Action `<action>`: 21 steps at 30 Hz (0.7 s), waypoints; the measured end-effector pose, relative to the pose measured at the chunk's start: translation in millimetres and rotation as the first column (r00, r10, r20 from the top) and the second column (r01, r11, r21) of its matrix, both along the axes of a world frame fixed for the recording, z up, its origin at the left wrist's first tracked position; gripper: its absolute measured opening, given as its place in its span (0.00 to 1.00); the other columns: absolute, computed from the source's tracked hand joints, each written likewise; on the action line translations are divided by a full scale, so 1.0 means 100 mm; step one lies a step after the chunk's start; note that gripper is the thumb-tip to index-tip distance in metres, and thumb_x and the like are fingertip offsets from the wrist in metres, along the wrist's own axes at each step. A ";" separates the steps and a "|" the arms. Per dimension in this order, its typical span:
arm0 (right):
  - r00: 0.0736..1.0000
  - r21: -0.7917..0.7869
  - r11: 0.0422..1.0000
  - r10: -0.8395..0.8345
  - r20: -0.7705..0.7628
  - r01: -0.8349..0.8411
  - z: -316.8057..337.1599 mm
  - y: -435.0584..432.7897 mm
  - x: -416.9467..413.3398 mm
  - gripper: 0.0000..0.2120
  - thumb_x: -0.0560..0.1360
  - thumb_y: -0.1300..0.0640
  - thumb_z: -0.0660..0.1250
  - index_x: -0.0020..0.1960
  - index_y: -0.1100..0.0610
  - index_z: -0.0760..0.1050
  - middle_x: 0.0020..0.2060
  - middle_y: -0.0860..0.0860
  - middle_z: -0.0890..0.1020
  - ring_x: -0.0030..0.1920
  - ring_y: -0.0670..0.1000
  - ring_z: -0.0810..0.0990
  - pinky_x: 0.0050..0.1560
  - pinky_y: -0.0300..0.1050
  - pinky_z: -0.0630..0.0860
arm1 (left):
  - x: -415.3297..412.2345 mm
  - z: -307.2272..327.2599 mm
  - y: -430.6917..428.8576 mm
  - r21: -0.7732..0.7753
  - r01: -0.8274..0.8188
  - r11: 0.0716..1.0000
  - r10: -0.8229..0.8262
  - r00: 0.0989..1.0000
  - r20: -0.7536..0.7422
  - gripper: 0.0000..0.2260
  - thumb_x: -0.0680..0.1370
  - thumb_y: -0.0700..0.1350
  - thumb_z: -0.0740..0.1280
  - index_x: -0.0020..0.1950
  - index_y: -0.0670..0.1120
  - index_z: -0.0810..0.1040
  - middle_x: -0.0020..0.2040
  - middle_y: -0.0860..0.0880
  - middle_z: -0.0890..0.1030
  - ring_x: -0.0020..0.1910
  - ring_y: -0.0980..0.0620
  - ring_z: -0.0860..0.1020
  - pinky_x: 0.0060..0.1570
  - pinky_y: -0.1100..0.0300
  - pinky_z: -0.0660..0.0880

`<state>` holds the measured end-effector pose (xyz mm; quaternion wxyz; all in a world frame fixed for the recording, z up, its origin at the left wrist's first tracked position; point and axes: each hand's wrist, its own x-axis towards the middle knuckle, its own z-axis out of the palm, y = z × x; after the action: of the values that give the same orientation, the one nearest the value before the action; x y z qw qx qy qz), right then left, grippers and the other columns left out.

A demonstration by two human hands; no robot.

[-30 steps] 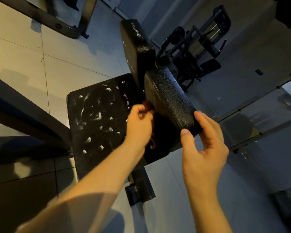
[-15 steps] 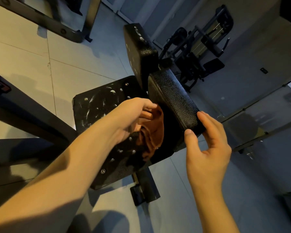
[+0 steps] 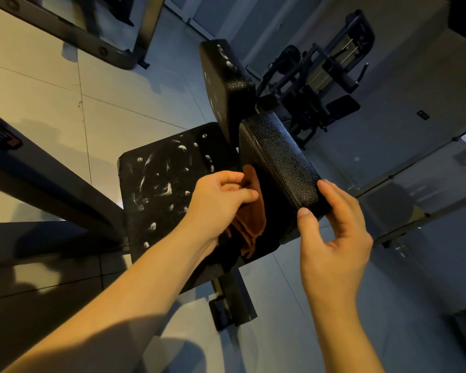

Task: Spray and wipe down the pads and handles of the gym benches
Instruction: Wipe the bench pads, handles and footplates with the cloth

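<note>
Pale square floor tiles (image 3: 38, 98) lie warm-lit at left, bluish-shaded at right; a black metal weight machine (image 3: 315, 76) stands behind.

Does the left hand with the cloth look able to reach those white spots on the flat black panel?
Probably yes. The left hand, gripping the brown cloth, sits over the black panel; the white spots lie just left of it, nothing between.

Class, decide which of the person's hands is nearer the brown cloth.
Left. The left hand holds the brown cloth; the right hand is off to its right, gripping the near end of the black pad.
</note>
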<state>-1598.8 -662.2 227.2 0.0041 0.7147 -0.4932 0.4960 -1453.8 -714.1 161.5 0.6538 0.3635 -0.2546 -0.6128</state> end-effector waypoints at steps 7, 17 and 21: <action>1.000 -0.013 1.000 -0.019 -0.014 0.019 -0.03 -0.02 -0.01 0.21 0.77 0.67 0.70 0.68 0.56 0.78 0.63 0.49 0.79 0.66 0.44 0.77 0.65 0.32 0.73 | 0.11 0.24 -0.32 0.250 -0.059 0.966 0.182 0.844 -0.505 0.10 0.75 0.34 0.72 0.55 0.41 0.80 0.50 0.42 0.85 0.43 0.46 0.85 0.43 0.53 0.83; 0.999 -0.037 0.999 -0.032 -0.010 0.032 -0.01 -0.03 0.03 0.20 0.74 0.60 0.68 0.67 0.57 0.79 0.62 0.49 0.80 0.65 0.42 0.76 0.63 0.31 0.73 | -0.34 -0.02 -0.12 0.096 -0.076 0.993 0.103 0.943 -0.316 0.13 0.77 0.32 0.70 0.57 0.47 0.80 0.50 0.41 0.86 0.51 0.42 0.86 0.47 0.51 0.82; 1.000 -0.021 1.000 -0.019 -0.018 0.019 -0.01 -0.01 0.01 0.21 0.75 0.60 0.68 0.67 0.55 0.78 0.63 0.47 0.79 0.66 0.42 0.76 0.64 0.32 0.73 | -0.31 0.09 -0.08 0.111 -0.074 0.991 0.117 0.885 -0.452 0.14 0.77 0.35 0.72 0.59 0.49 0.79 0.54 0.41 0.86 0.52 0.44 0.85 0.54 0.45 0.83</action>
<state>-1597.5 -663.5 226.3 0.0208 0.7142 -0.4947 0.4948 -1484.6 -721.9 170.3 0.7074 0.2506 -0.0474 -0.6592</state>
